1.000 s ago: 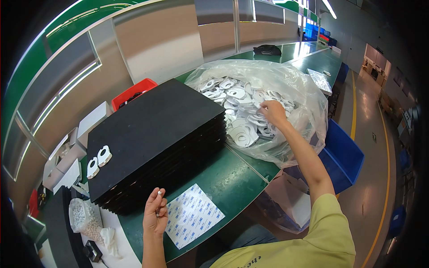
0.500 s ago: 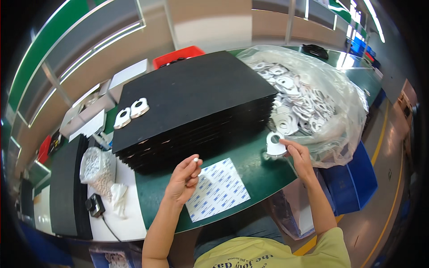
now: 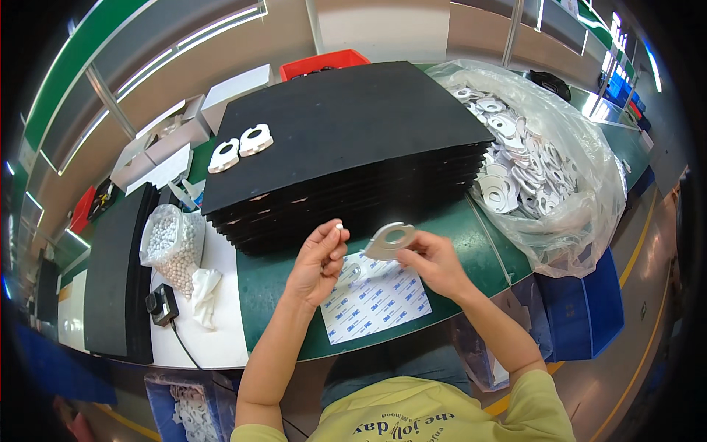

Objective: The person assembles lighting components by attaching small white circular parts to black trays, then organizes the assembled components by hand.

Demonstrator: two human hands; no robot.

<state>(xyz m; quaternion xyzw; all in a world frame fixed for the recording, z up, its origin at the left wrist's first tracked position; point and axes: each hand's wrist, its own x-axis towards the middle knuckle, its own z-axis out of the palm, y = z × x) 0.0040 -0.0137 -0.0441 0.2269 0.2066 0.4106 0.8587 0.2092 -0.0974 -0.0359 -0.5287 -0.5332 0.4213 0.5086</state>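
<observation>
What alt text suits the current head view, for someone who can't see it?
The right hand holds a flat white piece with a round hole near a blue-printed sheet, while the left hand pinches a small white object. Behind is a stack of black boards; to its right, a clear bag of similar pieces.

Pale wall panel (image 3: 383,29) at 12 o'clock, metal post (image 3: 107,99) at 10. Light tube (image 3: 652,66), lit, at 2 o'clock. Green bench (image 3: 468,269) mid-view; brownish floor (image 3: 635,320) at 4 o'clock, marked with yellow lines (image 3: 639,239).
</observation>
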